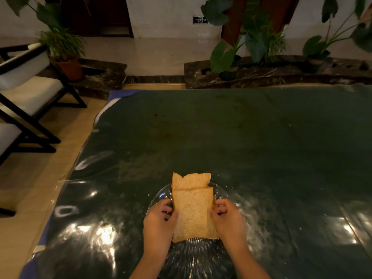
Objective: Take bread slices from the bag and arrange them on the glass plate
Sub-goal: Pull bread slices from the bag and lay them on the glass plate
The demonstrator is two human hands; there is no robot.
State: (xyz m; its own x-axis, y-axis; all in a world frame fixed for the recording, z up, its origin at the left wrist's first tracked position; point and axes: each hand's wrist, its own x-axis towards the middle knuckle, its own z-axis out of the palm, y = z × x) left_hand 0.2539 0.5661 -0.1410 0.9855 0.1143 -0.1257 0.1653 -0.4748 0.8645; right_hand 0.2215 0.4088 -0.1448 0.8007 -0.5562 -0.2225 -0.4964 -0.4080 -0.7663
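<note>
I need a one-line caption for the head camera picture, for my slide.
Both hands, left and right, hold a bread slice over the glass plate, overlapping another slice.

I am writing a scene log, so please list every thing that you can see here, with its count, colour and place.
bread slices: two, golden brown, overlapping on the plate, the near one held
glass plate: one, clear, near table edge
table cover: one, dark green, glossy
chairs: two at least, black frames, white cushions, left
potted plants: several, green, along far wall
wall sign: one, dark, far wall
bag: not visible
left hand: grips near slice's left edge
right hand: grips its right edge
</note>
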